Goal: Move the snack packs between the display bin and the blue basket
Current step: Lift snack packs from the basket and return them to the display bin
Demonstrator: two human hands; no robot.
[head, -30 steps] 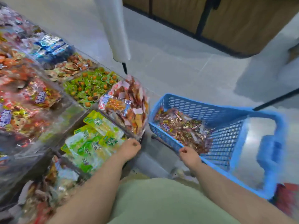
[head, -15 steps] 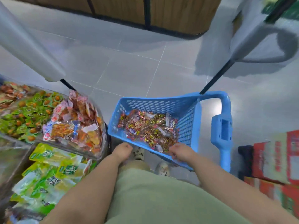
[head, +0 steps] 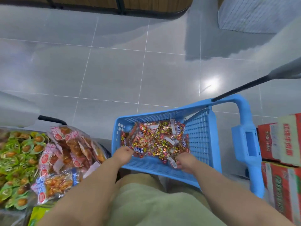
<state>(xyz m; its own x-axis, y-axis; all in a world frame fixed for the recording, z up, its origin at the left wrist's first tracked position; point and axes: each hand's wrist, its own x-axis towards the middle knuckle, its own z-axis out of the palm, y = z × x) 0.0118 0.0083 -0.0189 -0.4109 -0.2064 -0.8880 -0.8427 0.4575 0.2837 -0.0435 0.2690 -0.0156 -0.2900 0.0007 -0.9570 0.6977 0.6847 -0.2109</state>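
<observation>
Grey floor tiles [head: 114, 70] run out ahead of me, glossy under the shop lights.

Down at the fingers: those of my left hand [head: 123, 154] are bent down into the near-left edge of the heap of packs [head: 156, 139]. Their tips are hidden, so I cannot tell whether they have pinched anything. My right hand [head: 185, 162] is curled at the near-right edge of the heap, and a clear pack end pokes out beside the knuckles, so I judge those fingers are closed round a pack or two.

All the red-and-yellow packs I can see lie in the basket [head: 198, 141], heaped on its floor towards the far-left corner. The mesh nearest me is bare. Its tall handle [head: 244, 144] stands up on the right.

Just left of the basket is a clear bin [head: 52, 200] piled high with pink and orange packs of another sort. Beyond it a second bin [head: 17, 160] holds green ones. Red cartons [head: 280, 144] are stacked to the right of the handle.

As to progress, I'd say I am gathering a handful to carry across. With the heap this full, most of the moving looks to be ahead. Which bin these packs belong to, I cannot tell.
</observation>
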